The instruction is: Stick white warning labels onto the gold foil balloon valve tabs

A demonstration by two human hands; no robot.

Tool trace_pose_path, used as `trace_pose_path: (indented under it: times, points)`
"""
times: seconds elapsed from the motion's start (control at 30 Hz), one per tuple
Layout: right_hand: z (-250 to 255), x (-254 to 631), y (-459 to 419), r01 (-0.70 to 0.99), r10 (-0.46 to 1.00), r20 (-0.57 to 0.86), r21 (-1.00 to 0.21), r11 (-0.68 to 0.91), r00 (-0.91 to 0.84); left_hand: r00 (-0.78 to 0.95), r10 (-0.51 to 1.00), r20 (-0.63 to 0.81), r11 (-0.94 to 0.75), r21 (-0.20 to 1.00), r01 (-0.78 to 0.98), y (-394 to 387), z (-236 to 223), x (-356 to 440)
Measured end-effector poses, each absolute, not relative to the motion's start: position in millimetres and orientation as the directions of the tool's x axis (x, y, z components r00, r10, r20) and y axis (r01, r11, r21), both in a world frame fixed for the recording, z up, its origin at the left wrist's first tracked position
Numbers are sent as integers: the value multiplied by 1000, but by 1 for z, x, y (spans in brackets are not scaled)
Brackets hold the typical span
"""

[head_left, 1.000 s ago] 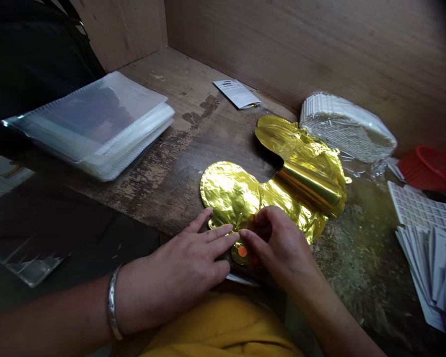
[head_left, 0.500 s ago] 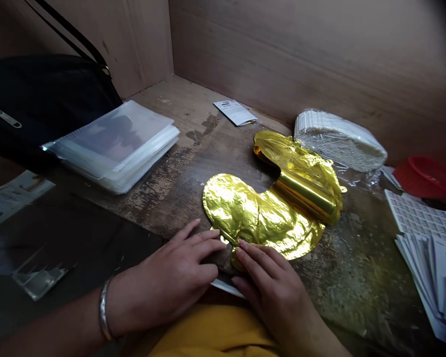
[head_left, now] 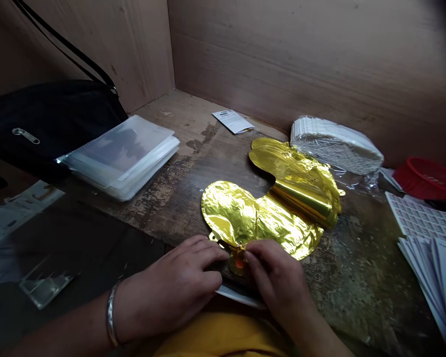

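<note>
A shiny gold foil balloon (head_left: 282,223), flat and crinkled with one part folded over in a roll, lies on the worn table. My right hand (head_left: 278,272) pinches the balloon's near edge between thumb and fingertips, just above a small round tab (head_left: 238,265) with an orange spot. Fingers bent and close together, my left hand (head_left: 186,277) is at the balloon's lower left edge, and its fingertips appear to press on the foil there. The exact grip of the left fingertips is partly hidden. A silver bangle (head_left: 112,315) circles the left wrist.
Clear plastic sleeves (head_left: 130,153) are stacked at left beside a black bag (head_left: 52,129). At the back lie a folded paper (head_left: 233,121) and a wrapped white bundle (head_left: 336,144). A red basket (head_left: 427,177), printed sheets (head_left: 427,215) and paper strips (head_left: 431,277) are at right.
My right fingers have gone from lying over the foil edge to pinching it, lifting it slightly and baring the orange spot. My left fingers have drawn closer together. The view has tilted slightly.
</note>
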State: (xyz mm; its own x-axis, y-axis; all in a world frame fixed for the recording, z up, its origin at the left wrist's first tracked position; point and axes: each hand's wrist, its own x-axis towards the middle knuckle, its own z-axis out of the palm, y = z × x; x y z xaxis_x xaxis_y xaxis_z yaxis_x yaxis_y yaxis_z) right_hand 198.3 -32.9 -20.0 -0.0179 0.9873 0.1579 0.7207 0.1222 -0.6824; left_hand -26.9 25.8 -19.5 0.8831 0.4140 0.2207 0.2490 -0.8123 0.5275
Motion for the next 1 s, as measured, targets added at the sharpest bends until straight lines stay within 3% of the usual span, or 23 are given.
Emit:
trace_pose_path:
  times: [0.07,0.13,0.23,0.33,0.43,0.53,0.6,0.77,0.87,1.0]
  points:
    - [-14,205,-26,522,994,-87,-846,-111,71,888,417,193,-808,526,265,27,-14,-22]
    - [-9,211,-20,276,958,-281,-918,-286,60,898,409,159,-809,518,277,30,-6,-16]
    - [-4,217,-14,100,929,-370,-923,-371,22,913,390,121,-818,501,283,34,5,-7]
    - [-2,217,-12,136,939,-342,-930,-341,16,905,405,128,-836,452,310,32,6,-2]
    - [-5,213,-13,300,966,-259,-922,-246,-4,879,430,205,-870,355,343,25,-3,2]
    - [-10,208,-14,491,984,-172,-861,-135,-32,884,357,302,-927,233,294,18,-14,6]
    - [-11,206,-13,525,986,-160,-843,-116,-38,900,296,320,-951,183,248,18,-18,8]
    - [-5,212,-7,465,985,-174,-871,-162,16,927,336,165,-903,335,268,25,-15,6]
    - [-5,217,-9,411,977,-209,-895,-176,-35,920,359,155,-881,383,279,28,-14,5]
    - [-13,220,-17,542,972,-57,-837,79,-230,925,336,175,-887,390,248,30,-15,8]
